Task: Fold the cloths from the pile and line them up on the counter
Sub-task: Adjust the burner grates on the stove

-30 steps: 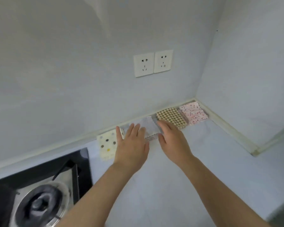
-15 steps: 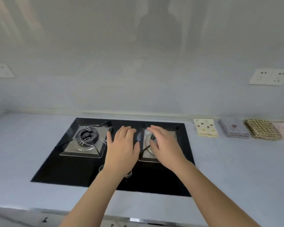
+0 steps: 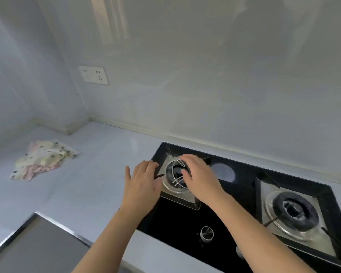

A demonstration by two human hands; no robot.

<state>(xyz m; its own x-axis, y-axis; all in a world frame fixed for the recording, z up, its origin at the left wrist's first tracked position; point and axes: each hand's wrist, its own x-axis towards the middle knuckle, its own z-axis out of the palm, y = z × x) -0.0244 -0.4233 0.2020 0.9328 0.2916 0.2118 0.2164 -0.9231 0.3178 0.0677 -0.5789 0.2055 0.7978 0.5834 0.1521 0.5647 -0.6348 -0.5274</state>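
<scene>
Leftward goes the view since half a second ago: the row of folded cloths that lay at 3 o'clock has dropped out of sight, and the pile of cloths point(image 3: 43, 160) has come in at 9 o'clock. Both hands have travelled with it, from the middle of the hob point(image 3: 175, 223) to its left end.

At centre, the left grip point(image 3: 141, 186) is released, palm down, fingers straight and a little spread, over the hob's left edge where it meets the pale tabletop point(image 3: 98, 174). The right grip point(image 3: 200, 180) is also released and holds nothing, its fingers lightly bent above the left burner point(image 3: 173, 172). Whether either hand touches the surface below cannot be told.

The pile lies crumpled and unfolded on the tabletop, well apart from both hands, near the corner of the walls; cream fabric with dark dots lies on top and pink fabric shows beneath.

At 4 o'clock sits the right burner point(image 3: 295, 211), and at 5 o'clock a knob point(image 3: 206, 233). A wall socket point(image 3: 93, 75) is at 10 o'clock. A steel-rimmed grey panel point(image 3: 34, 245) fills the 7 o'clock corner.
</scene>
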